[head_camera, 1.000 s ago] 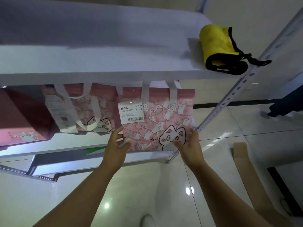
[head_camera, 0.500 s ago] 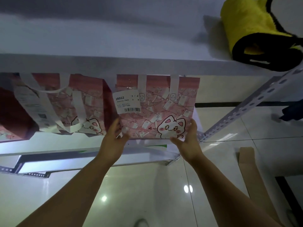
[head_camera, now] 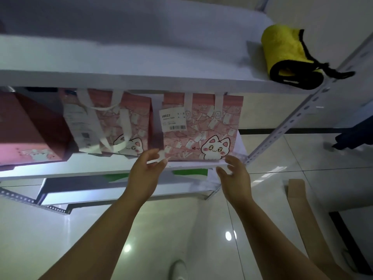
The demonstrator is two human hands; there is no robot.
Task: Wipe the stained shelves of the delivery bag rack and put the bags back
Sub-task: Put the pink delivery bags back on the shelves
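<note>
A pink cat-print bag with a white barcode label stands upright at the right end of the middle shelf. A second pink cat bag stands to its left, and a dark red bag lies at far left. My left hand hovers at the first bag's lower left corner, fingers relaxed and apart from it. Just below the bag's lower right corner my right hand is spread and holds nothing. A rolled yellow cloth with black edging lies on the top shelf at the right.
The rack's perforated metal upright runs diagonally at the right. A lower shelf holds something green. A cardboard strip lies on the glossy tiled floor at right. A white shoe shows at the bottom.
Both hands have let go of the labelled cat bag and drawn back slightly from it. The bag now stands on the middle shelf by itself.
</note>
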